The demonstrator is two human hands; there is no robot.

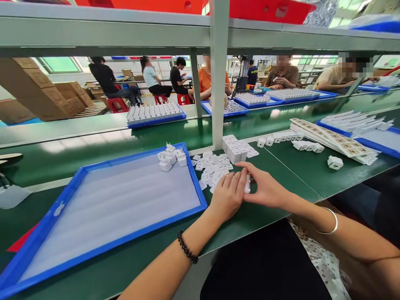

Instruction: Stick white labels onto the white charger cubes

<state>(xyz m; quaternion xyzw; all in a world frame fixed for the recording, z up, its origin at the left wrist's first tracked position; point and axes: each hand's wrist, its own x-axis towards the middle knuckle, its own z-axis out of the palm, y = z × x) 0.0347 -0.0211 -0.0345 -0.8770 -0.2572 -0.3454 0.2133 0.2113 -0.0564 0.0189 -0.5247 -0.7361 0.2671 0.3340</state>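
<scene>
White piece (248, 184) between left hand (229, 191), fingers bunched, grip hidden, and right hand (265, 185), thumb and forefinger arched, pinch unclear; near worktop (300, 162) front edge. Long axis hidden.

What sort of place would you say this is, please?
Probably a factory assembly area: a long green workbench bears a blue-rimmed tray with white plug-like parts, people sit on red stools beyond, and cardboard boxes are stacked at the left.
</scene>
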